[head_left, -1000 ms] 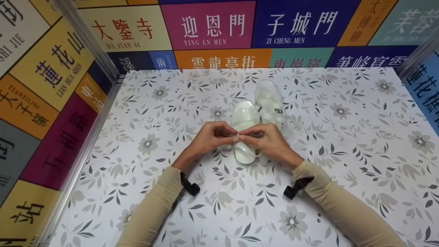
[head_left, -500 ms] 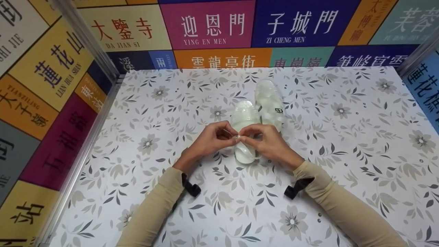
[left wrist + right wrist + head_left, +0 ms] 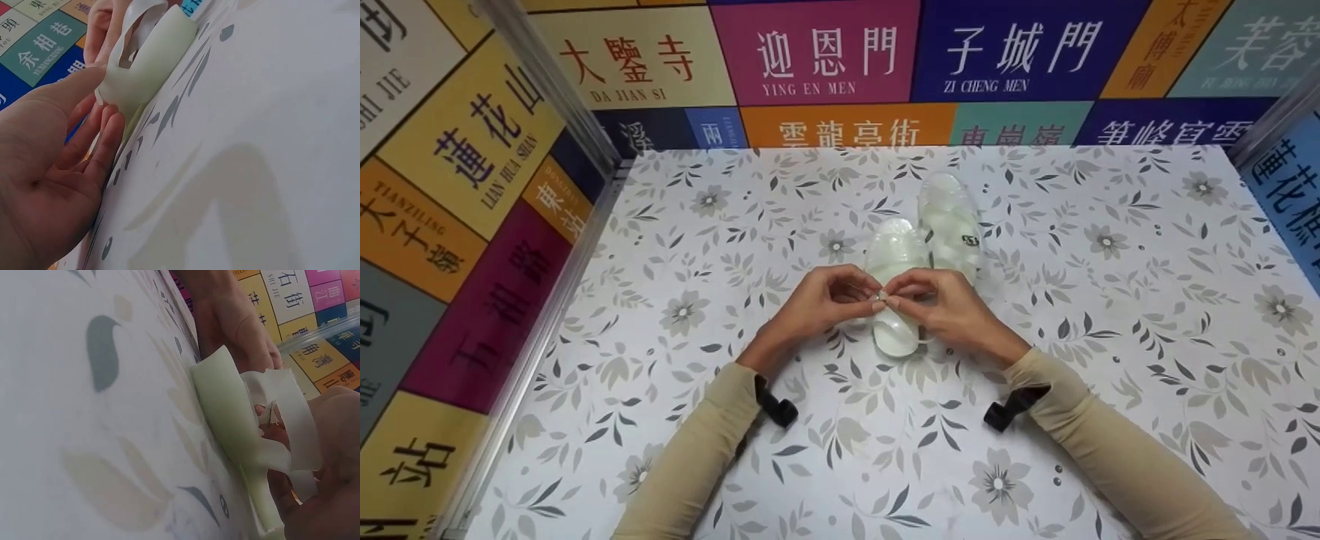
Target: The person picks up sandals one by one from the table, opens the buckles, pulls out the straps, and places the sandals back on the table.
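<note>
A pale, pearly strappy sandal (image 3: 898, 244) lies on the table under both hands, its heel towards the person. My left hand (image 3: 816, 301) pinches its thin ankle strap from the left between thumb and fingertips. From the right, my right hand (image 3: 952, 304) pinches the same strap, and the fingertips of both hands meet over the sandal at a small shiny spot. In the right wrist view the strap (image 3: 301, 419) stands up in a loop above the thick sole (image 3: 225, 405). The fingers largely hide the fastening. Behind and to the right lies a matching sandal (image 3: 946, 206) with a small dark mark.
A white cover with grey leaves and flowers lies over the table (image 3: 1110, 315). Colourful panels (image 3: 817, 52) with Chinese lettering rise along the back and left edges. Black wrist cameras (image 3: 778, 409) hang beneath both sleeves.
Both hands stay at nearly the same spot over the sandal, fingertips shifting slightly around the strap. The sandals keep their places.
</note>
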Tool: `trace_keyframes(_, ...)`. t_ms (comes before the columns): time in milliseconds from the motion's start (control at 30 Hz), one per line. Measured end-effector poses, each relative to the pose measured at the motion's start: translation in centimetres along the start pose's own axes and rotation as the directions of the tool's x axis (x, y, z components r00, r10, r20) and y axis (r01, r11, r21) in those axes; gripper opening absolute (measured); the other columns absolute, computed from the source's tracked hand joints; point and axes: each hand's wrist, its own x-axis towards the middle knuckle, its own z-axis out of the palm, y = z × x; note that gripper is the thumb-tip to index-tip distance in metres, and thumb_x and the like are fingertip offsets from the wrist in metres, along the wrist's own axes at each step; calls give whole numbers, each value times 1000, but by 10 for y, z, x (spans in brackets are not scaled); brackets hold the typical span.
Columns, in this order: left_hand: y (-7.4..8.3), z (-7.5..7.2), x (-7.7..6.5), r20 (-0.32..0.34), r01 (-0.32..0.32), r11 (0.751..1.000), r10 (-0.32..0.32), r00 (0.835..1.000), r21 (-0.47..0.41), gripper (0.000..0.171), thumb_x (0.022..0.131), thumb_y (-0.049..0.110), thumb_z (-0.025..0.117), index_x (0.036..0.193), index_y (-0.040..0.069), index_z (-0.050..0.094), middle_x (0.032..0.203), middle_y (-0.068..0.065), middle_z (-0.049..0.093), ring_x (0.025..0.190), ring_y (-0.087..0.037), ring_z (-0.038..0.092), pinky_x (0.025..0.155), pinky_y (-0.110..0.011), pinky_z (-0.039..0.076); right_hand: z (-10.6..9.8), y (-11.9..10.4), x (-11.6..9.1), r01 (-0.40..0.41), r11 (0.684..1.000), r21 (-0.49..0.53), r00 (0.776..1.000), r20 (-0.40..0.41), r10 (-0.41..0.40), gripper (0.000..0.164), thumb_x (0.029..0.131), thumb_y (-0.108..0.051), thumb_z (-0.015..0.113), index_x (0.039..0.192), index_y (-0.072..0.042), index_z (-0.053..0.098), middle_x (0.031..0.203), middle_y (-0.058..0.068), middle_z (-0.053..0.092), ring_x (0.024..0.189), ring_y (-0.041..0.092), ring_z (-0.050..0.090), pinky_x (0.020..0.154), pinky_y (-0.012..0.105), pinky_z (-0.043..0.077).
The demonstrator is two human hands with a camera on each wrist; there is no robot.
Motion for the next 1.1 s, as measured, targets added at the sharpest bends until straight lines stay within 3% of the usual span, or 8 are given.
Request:
trace_keyframes(167, -4, -1, -1, -36, 22, 999, -23, 999, -24, 24, 89, 21, 92, 109, 12, 83, 102, -6, 82, 93, -22, 78, 86, -33, 66, 2, 1, 0, 33, 998, -53, 999, -36, -35, 32, 98, -37, 83, 125, -20, 81, 118, -5, 82, 104, 14, 78, 93, 30, 63)
trace_keyframes(433, -3, 2, -1, -58, 8, 1000, -9, 998, -2, 25, 88, 26, 93, 108, 15, 83, 100, -4, 82, 91, -21, 78, 85, -33, 65, 6, 0, 1, 67, 993, -95, 992, -98, -77, 17, 96, -31, 85, 110, -21, 85, 105, -6, 83, 91, 14, 75, 83, 29, 62)
trace_keyframes(700, 1, 7, -2, -39, -3, 1000, 4, 999, 19, 20, 93, 28, 89, 109, 18, 83, 103, -2, 81, 93, -22, 78, 85, -33, 64, 4, -1, 0, 69, 995, -77, 997, -35, -71, 15, 98, -19, 82, 112, -14, 81, 103, 0, 83, 94, 17, 77, 94, 38, 62)
trace_keyframes(1100, 3, 7, 0, -3, -46, 998, 46, 999, 37, 17, 91, 9, 85, 106, 13, 78, 108, -4, 78, 94, -20, 75, 84, -32, 64, -2, 1, 0, 37, 999, -38, 999, 38, -36, 11, 96, -28, 85, 105, -25, 80, 105, -9, 82, 104, 12, 78, 100, 38, 61)
